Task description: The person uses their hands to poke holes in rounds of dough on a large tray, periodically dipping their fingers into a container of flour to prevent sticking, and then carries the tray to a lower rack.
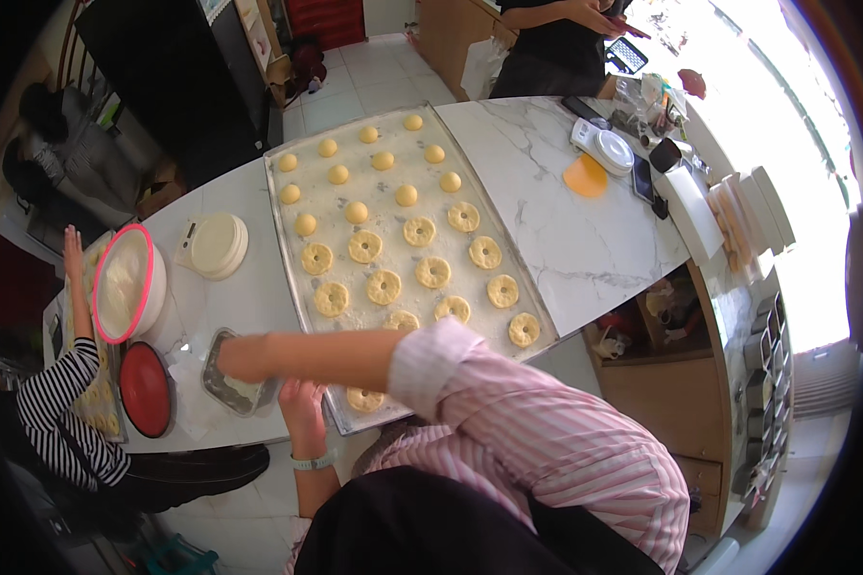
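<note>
My right arm, in a pink striped sleeve, crosses to the left. My right hand (244,357) is at a grey rectangular tub (213,391) with white powder in it, its fingers hidden at the tub. Below that forearm, my left hand (304,410), a pale watch on its wrist, is beside the near left corner of a large baking tray (297,287). The forearm covers part of its fingers. On the floured tray, round dough balls (356,213) fill the far rows. Nearer are flattened dough rings (384,287) with a hole in each middle.
Left are a kitchen scale (218,246), a pink-rimmed bowl (151,287) and a red bowl (145,390). A co-worker in black-and-white stripes (62,383) is beside them. Another person (551,53) stands beyond the table. Phones, a second scale (604,149) and an orange scraper (585,176) lie right.
</note>
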Action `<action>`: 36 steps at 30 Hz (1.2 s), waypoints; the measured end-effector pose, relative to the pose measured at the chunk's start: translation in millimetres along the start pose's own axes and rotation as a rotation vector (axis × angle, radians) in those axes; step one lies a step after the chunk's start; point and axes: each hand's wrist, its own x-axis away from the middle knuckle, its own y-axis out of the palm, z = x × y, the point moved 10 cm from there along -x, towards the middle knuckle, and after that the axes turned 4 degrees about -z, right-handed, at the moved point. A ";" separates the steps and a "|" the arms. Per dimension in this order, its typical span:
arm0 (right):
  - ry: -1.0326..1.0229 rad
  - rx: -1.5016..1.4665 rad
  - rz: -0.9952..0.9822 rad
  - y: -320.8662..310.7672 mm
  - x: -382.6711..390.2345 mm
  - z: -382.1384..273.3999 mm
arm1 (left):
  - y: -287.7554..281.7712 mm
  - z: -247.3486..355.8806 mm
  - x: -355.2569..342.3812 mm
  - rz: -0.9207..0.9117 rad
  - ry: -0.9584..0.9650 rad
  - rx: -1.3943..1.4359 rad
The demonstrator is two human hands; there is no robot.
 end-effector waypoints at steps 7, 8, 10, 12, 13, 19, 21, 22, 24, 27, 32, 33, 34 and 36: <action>0.351 0.140 -0.063 21.6 -16.5 11.1 | -44.5 -1.1 -10.1 -0.063 0.042 -0.014; 0.319 0.134 -0.050 11.4 -8.9 2.5 | -37.6 -1.8 -9.2 -0.107 0.028 0.051; 0.261 0.122 -0.028 -5.2 21.8 -12.7 | -13.1 -5.2 -11.5 -0.201 0.001 0.184; 0.274 0.072 0.234 -26.6 79.2 -12.1 | 29.9 -2.4 -10.2 -0.254 -0.058 0.490; 0.285 0.044 0.369 -36.6 118.2 -9.0 | 54.1 1.7 -10.3 -0.287 -0.092 0.639; 0.679 0.353 0.456 -27.0 281.2 75.6 | 165.1 -11.5 -17.2 -0.676 -0.428 0.824; 0.962 0.344 0.410 -45.8 326.8 148.0 | 179.8 -24.4 -19.7 -0.601 -0.462 0.825; 1.067 0.374 0.361 -68.0 346.3 176.9 | 187.6 -27.4 -20.4 -0.568 -0.477 0.827; 1.097 0.454 0.484 -102.3 373.7 212.4 | 197.7 -31.1 -18.5 -0.535 -0.494 0.812; 1.052 0.389 0.564 -113.8 384.8 246.9 | 199.6 -34.7 -25.6 -0.484 -0.479 0.778; 1.062 0.330 0.323 -84.0 381.6 281.4 | 183.6 -31.8 -41.3 -0.390 -0.408 0.719; 1.060 0.357 0.337 -88.1 381.4 281.6 | 181.6 -31.1 -43.2 -0.382 -0.401 0.727; 1.050 0.361 0.310 -85.6 378.2 281.6 | 179.0 -31.1 -45.1 -0.374 -0.395 0.735; 1.038 0.372 0.258 -77.4 377.0 281.6 | 177.3 -32.3 -47.3 -0.368 -0.392 0.746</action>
